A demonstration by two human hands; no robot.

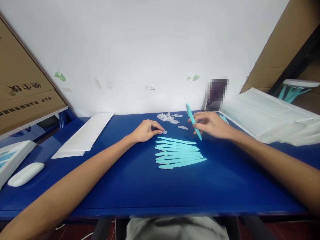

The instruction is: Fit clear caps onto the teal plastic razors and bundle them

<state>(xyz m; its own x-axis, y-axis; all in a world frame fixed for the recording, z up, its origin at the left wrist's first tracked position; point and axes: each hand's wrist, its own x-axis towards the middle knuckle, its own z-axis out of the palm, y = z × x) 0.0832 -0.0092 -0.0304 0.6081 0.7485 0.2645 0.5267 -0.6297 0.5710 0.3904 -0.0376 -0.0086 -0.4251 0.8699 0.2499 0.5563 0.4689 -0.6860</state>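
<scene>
Between the thumb and fingers of my right hand (208, 124) is a turquoise eyebrow razor (191, 117), tilted with its wider head up and its thin end down. My left hand (147, 130) pinches a small translucent blade cap (164, 132) just above the blue table. Several more turquoise razors (178, 153) lie fanned side by side in front of me, heads to the left. Behind them is a loose pile of translucent caps (167, 116), and one single cap (183, 127) lies nearer my right hand.
White folded sheets (86, 135) and a white computer mouse (26, 174) lie on the left. A phone-like device (215, 95) leans on the wall. To the right are stacked translucent bags (272, 113) and a tub of turquoise sticks (293, 91). Cardboard (27, 73) stands at left.
</scene>
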